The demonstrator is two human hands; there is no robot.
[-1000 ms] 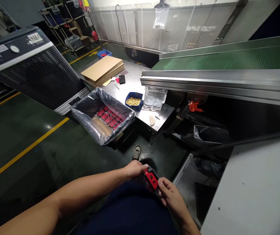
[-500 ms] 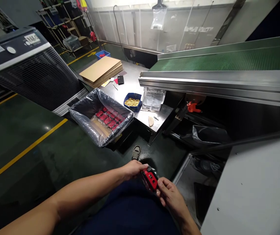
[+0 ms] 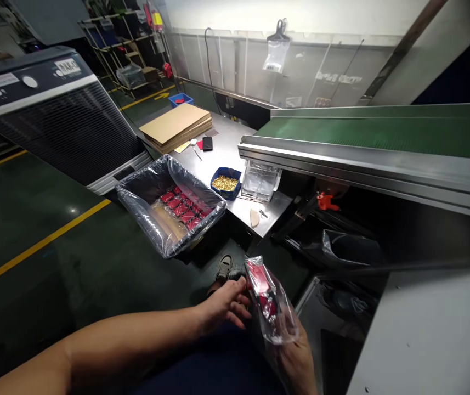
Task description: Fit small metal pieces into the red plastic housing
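In front of my body a red and black part sits inside a clear plastic bag; its exact kind I cannot make out. My right hand grips the bag from below and behind, its fingers partly hidden by the plastic. Beside the bag's left edge is my left hand, fingers apart and curved, the fingertips close to the plastic; whether they touch it I cannot tell. Beyond both hands, a crate lined with clear plastic contains several bagged red parts and brown cardboard.
A metal table bears stacked cardboard sheets, a blue bin of small gold-coloured pieces and a stack of clear bags. A green conveyor slopes at right, above a white panel. An air cooler stands left.
The bagged part has been turned and raised, with its other side facing me. My left hand has let go of it and spread its fingers; my right hand has shifted beneath the bag.
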